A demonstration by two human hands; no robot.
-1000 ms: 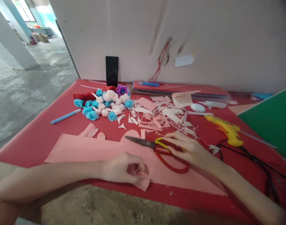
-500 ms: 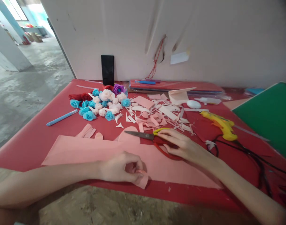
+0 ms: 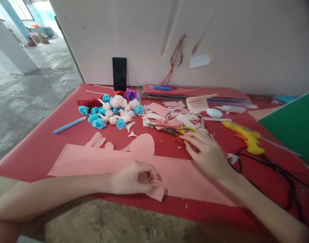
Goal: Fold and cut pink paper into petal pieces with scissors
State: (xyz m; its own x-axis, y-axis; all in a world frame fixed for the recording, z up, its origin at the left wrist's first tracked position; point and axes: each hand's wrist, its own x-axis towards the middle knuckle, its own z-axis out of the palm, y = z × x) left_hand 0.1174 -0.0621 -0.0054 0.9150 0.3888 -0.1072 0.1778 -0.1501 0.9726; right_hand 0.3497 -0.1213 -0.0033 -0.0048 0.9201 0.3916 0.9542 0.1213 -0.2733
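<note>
My left hand (image 3: 135, 177) is closed in a pinch on a small piece of pink paper (image 3: 158, 193), whose loose corner sticks out past the fingertips. Beneath it lies a long pink paper strip (image 3: 93, 158). My right hand (image 3: 203, 146) has its fingers and thumb at the handles of a pair of scissors (image 3: 186, 129) with yellow and red grips. The scissor blades rest against a heap of pink and white paper scraps (image 3: 166, 116). A rounded pink paper piece (image 3: 144, 143) lies at the strip's far edge.
Blue, white, red and purple paper flowers (image 3: 113, 109) cluster at the back left, beside a blue pen-like stick (image 3: 69, 125). A black phone (image 3: 119, 74) leans on the wall. To the right are a yellow glue gun (image 3: 245, 136), its black cable and a green board (image 3: 293, 125).
My right hand has carried the scissors forward, away from the pink strip, onto the scrap heap. The left hand keeps its pinch on the small paper. The view has shifted slightly.
</note>
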